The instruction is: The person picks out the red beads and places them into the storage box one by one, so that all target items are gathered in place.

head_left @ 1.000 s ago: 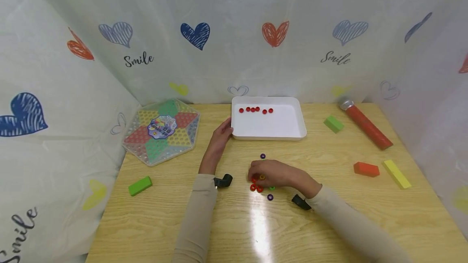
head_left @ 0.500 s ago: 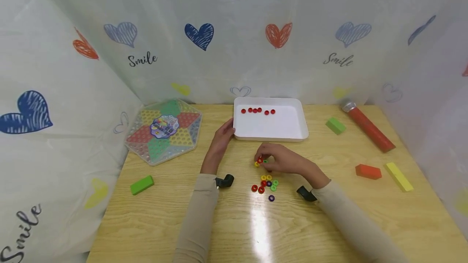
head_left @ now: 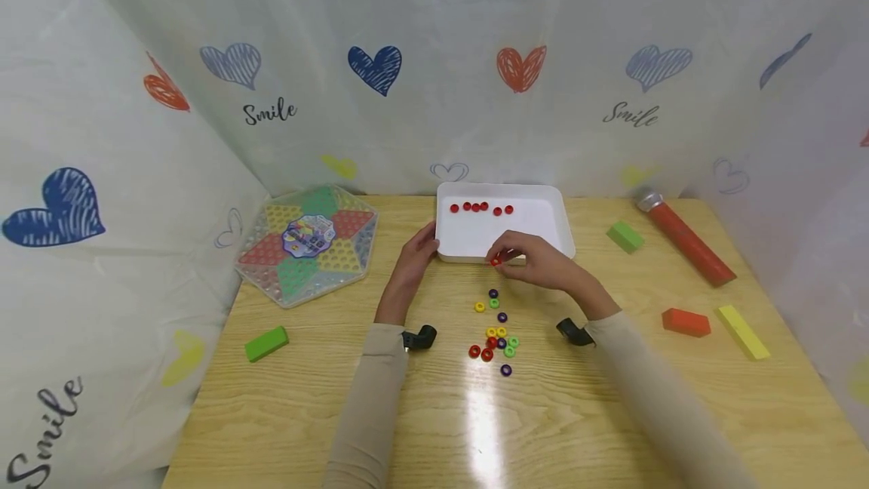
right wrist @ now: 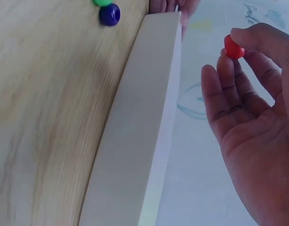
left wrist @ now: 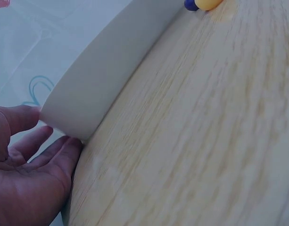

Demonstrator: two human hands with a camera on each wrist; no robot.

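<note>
My left hand (head_left: 411, 256) holds the white tray (head_left: 536, 231) at its near left corner. In the left wrist view, the thumb is at the top of the corner and the fingers (left wrist: 64, 153) are lower against it. My right hand (head_left: 536, 261) pinches a red bead (right wrist: 234, 47) between thumb and fingertips, above the tray's near edge. Several red beads (head_left: 476, 207) form a loose row along the back of the tray. On the table in front lie loose beads: yellow (head_left: 480, 307), green (head_left: 494, 303), purple (head_left: 505, 370) and red (head_left: 474, 352).
A Chinese checkers board (head_left: 308, 244) lies at the left, with a green block (head_left: 267, 344) nearer. To the right are a second green block (head_left: 625, 237), a red tube (head_left: 689, 241), a red block (head_left: 686, 321) and a yellow block (head_left: 743, 332). A printed curtain (head_left: 434, 112) surrounds the table.
My right hand has moved from the bead pile forward to the tray's near edge, carrying a red bead. Some beads now lie nearer the tray. The left hand stays at the tray's corner.
</note>
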